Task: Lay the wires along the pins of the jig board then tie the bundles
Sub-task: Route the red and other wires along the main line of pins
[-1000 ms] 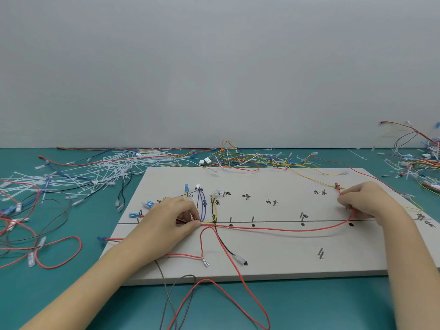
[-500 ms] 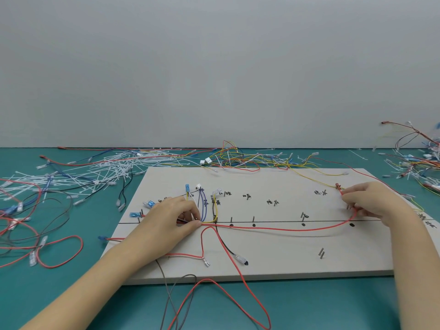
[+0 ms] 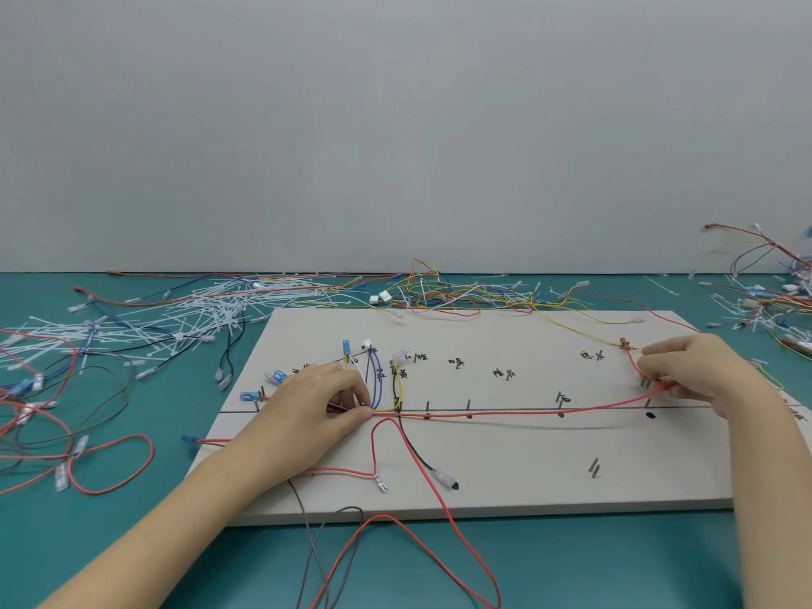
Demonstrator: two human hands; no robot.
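Ties: white zip ties [image 3: 184, 318] lie in a pile far L on table, prob. ready for tying bundles later.
L hand: left hand [image 3: 316, 406] pinches red wire [image 3: 518, 410] w/ other wires near L pins, so that end can't slip.
Wire: runs across jig board [image 3: 505, 472] just beside the row of pins [image 3: 469, 404].
R hand: right hand [image 3: 694, 371] pinches wire's other end by R pins, pulling it straight.
Table: green top [image 3: 615, 560], loose wires around.
Room: plain grey wall [image 3: 395, 125] behind.
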